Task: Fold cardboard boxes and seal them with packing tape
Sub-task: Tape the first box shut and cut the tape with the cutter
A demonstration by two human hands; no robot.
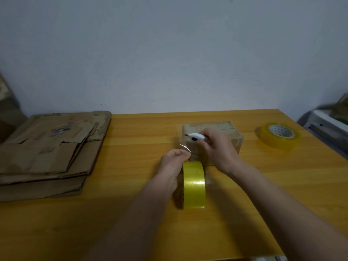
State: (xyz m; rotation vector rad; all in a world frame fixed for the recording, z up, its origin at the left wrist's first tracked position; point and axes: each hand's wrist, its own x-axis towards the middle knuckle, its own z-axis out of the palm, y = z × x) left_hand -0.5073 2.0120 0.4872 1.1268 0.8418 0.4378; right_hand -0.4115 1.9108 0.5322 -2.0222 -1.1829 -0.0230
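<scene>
- left hand (174, 159) is pinching a clear tape strip (185, 148) coming off the yellow roll (194, 184)
- right hand (219, 147) is holding a little white cutter (195, 137) against the folded box (212, 132)
- flat cardboard (50, 147) is sitting stacked off to the left

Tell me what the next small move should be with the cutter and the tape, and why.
Probably draw the white cutter in the right hand across the clear tape strip. The left hand pinches that strip between the box and the upright yellow roll, and the blade tip already sits beside it, so severing it would free the roll.
</scene>
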